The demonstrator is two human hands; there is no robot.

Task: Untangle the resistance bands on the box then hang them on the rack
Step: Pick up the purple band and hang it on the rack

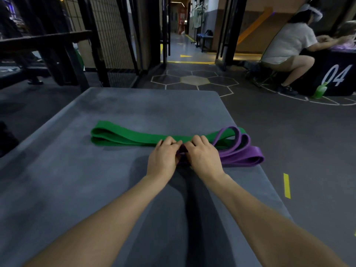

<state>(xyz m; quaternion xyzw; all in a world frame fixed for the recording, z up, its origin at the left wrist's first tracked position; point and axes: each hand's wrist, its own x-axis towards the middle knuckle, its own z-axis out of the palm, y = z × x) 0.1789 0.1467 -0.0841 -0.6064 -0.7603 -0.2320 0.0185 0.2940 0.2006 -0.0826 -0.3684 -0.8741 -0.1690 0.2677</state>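
While both hands apparently pinch purple band [242,158], flat green band [123,136] lies folded.

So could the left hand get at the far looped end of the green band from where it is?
Probably yes: the green band lies open on the box, nothing between its end and the left hand.

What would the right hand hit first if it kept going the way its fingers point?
Probably the green band: the right hand points forward and slightly left, knuckles already at it, while pinching the purple band.
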